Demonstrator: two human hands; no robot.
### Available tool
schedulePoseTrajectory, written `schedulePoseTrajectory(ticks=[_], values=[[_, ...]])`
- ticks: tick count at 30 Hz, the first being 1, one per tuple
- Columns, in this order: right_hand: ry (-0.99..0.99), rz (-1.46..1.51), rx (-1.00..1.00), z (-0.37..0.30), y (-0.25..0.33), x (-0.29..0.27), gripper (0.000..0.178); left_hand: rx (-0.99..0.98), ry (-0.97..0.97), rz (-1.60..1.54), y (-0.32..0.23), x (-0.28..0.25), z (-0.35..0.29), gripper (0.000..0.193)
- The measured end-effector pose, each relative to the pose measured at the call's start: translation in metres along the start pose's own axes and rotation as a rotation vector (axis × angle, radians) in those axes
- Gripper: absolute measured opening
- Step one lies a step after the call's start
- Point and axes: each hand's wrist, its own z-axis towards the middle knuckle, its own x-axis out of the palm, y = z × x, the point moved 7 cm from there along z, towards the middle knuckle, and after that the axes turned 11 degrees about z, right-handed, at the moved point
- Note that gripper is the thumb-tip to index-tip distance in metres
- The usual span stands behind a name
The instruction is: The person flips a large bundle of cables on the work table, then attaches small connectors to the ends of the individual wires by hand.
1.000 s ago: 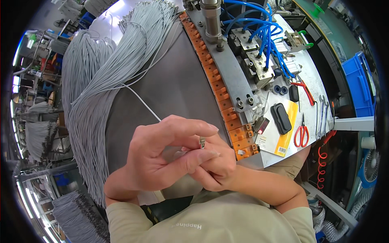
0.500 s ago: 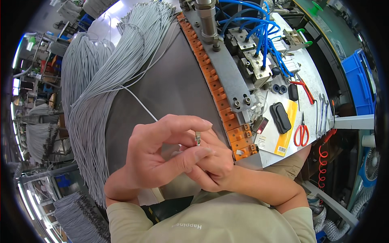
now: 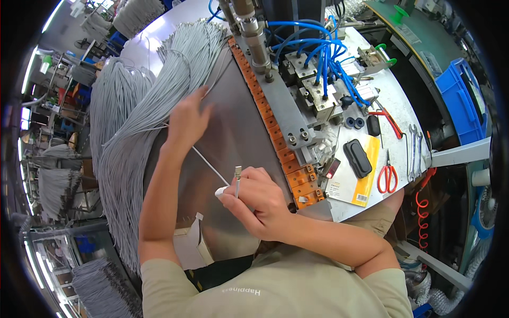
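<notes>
My right hand [image 3: 258, 204] is closed around the end of a grey cable [image 3: 210, 165], with the small metal connector [image 3: 238, 172] sticking up above the fingers. A white cover [image 3: 221, 192] shows on one fingertip. From this hand the cable runs back toward the large bundle of grey cables [image 3: 124, 122]. My left hand [image 3: 188, 119] is stretched out beside the bundle's right edge, slightly blurred, its fingers apart and nothing seen in them. Right of both hands, an orange row of connector holders [image 3: 268, 114] lines a steel press fixture [image 3: 281, 106].
Blue air tubes [image 3: 323, 58] feed the fixture. On the white table lie red-handled scissors [image 3: 387, 179], wrenches [image 3: 412, 153], a black case [image 3: 358, 158] and a yellow-and-white packet [image 3: 369, 177]. An open cardboard box [image 3: 193, 246] sits near my lap.
My left hand has let go of the connector end and moved away to the cable bundle. My right hand still holds the cable, slightly lower and farther left, with the connector now pointing up.
</notes>
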Motion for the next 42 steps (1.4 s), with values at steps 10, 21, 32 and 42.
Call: schedulePoseTrajectory(ticks=[10,21,32,42], values=[[-0.100,0.025,0.037,0.001,-0.004,0.001,0.010,-0.373,0.042,-0.710,0.100,-0.007,0.107,0.029],[-0.126,0.437,0.064,-0.008,-0.006,-0.004,0.027,0.602,-0.027,-0.354,-0.154,-0.137,-0.089,0.011],[0.070,0.350,0.089,-0.005,-0.006,-0.002,0.021,0.405,0.114,-0.725,-0.112,-0.094,-0.070,0.026],[-0.031,0.239,0.069,0.000,-0.004,-0.009,0.010,0.319,0.160,-0.852,-0.109,-0.078,-0.066,0.034]])
